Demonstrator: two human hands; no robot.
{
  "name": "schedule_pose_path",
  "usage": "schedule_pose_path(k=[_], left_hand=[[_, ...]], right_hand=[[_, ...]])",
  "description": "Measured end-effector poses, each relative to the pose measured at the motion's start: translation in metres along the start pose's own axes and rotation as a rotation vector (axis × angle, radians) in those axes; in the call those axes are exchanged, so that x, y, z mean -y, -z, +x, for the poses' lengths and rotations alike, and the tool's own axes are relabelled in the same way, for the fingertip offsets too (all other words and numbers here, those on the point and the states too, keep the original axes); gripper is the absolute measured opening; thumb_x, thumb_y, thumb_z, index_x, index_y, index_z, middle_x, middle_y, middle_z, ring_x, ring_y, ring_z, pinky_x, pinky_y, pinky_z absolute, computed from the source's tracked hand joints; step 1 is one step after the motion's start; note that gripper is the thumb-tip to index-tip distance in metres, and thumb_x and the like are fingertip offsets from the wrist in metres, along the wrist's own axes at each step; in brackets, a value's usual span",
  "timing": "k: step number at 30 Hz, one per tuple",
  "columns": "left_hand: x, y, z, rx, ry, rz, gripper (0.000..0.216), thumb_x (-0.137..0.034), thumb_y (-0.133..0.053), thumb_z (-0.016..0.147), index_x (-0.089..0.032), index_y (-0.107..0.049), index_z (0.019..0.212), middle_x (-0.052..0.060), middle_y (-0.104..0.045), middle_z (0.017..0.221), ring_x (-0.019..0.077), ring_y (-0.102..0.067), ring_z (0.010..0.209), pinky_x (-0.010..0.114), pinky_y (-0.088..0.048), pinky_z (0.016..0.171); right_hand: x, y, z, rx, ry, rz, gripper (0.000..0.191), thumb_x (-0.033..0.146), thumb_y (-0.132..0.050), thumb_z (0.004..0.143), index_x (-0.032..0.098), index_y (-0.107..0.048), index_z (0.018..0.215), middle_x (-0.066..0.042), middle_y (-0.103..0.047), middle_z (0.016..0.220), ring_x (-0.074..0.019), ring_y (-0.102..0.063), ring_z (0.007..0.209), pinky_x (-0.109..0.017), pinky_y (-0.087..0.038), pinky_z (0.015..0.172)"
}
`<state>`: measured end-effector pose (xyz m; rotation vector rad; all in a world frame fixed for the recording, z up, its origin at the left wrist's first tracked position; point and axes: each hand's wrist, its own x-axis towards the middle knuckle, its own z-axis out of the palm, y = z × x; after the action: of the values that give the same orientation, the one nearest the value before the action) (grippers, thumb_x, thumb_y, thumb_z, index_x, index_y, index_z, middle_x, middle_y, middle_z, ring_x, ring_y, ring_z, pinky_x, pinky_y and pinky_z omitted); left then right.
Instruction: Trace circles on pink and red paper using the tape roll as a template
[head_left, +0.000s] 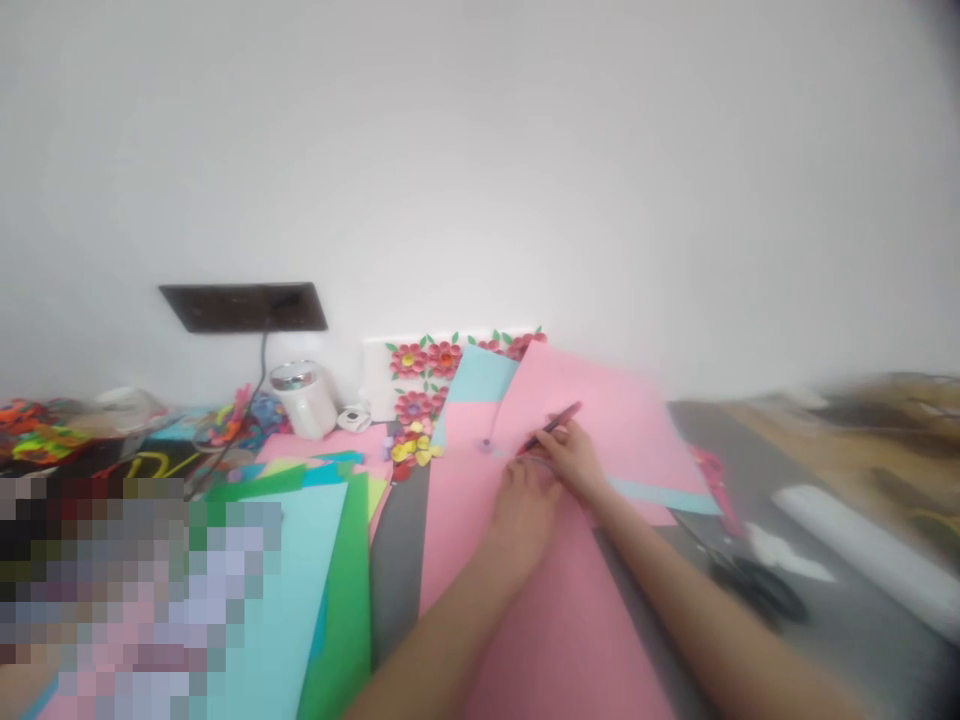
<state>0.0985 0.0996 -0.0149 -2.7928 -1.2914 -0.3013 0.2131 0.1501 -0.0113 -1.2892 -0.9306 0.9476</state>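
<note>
My right hand (574,458) is closed round a red pen (551,427), its tip down on a pink paper sheet (525,620) that lies across the table. My left hand (525,500) rests beside it on the same pink sheet, fingers curled near the pen tip; the blur hides whether it holds anything small. A light blue sheet (480,375) and another pink sheet (600,400) lie just beyond the hands.
Green and light blue sheets (330,560) are stacked at the left. A white jar (304,398), a board with paper flowers (427,370) and a dark wall socket (244,306) stand at the back. Black scissors (757,585) and a white roll (862,550) lie at the right.
</note>
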Motion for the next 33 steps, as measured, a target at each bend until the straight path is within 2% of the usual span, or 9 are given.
schedule_pose_path(k=[5, 11, 17, 22, 33], left_hand=[[-0.001, 0.004, -0.001, 0.024, 0.0, 0.011, 0.033, -0.012, -0.043, 0.084, -0.015, -0.056, 0.113, 0.018, -0.051, 0.119, 0.0315, -0.045, 0.109, 0.047, -0.034, 0.094], [-0.003, 0.011, -0.001, 0.081, 0.013, 0.036, 0.033, -0.012, -0.044, 0.084, -0.014, -0.055, 0.115, 0.02, -0.05, 0.12, 0.0324, -0.044, 0.11, 0.046, -0.034, 0.093], [-0.006, 0.029, 0.0, 0.133, 0.021, 0.037, 0.032, -0.009, -0.04, 0.085, -0.013, -0.053, 0.114, 0.018, -0.051, 0.116, 0.0299, -0.046, 0.106, 0.042, -0.036, 0.089], [-0.007, 0.043, 0.004, 0.201, 0.02, 0.017, 0.028, -0.003, -0.038, 0.082, -0.014, -0.055, 0.102, 0.014, -0.054, 0.103, 0.024, -0.05, 0.095, 0.035, -0.039, 0.082], [-0.002, 0.052, 0.011, 0.275, 0.025, -0.019, 0.025, -0.011, -0.035, 0.088, -0.019, -0.057, 0.095, 0.009, -0.054, 0.099, 0.0211, -0.05, 0.094, 0.032, -0.04, 0.079]], right_hand=[[-0.003, 0.0, 0.004, 0.036, 0.007, -0.057, 0.029, 0.02, -0.063, 0.068, 0.02, -0.049, 0.094, -0.002, -0.069, 0.065, -0.0219, -0.069, 0.061, -0.033, -0.056, 0.058], [-0.011, 0.005, 0.012, 0.042, 0.05, -0.194, 0.031, 0.025, -0.064, 0.068, 0.019, -0.049, 0.095, -0.003, -0.069, 0.066, -0.021, -0.067, 0.057, -0.032, -0.052, 0.057], [-0.015, 0.023, 0.015, -0.04, 0.103, -0.34, 0.026, 0.032, -0.063, 0.067, 0.017, -0.057, 0.088, -0.007, -0.07, 0.067, -0.0221, -0.067, 0.065, -0.03, -0.049, 0.06], [-0.016, 0.041, 0.005, -0.115, 0.135, -0.417, 0.023, 0.035, -0.061, 0.067, 0.017, -0.059, 0.082, -0.008, -0.068, 0.061, -0.0243, -0.066, 0.063, -0.032, -0.048, 0.059], [-0.023, 0.062, -0.023, -0.249, 0.185, -0.435, 0.033, 0.043, -0.061, 0.067, 0.018, -0.054, 0.088, -0.007, -0.069, 0.065, -0.0256, -0.067, 0.063, -0.034, -0.05, 0.056]])
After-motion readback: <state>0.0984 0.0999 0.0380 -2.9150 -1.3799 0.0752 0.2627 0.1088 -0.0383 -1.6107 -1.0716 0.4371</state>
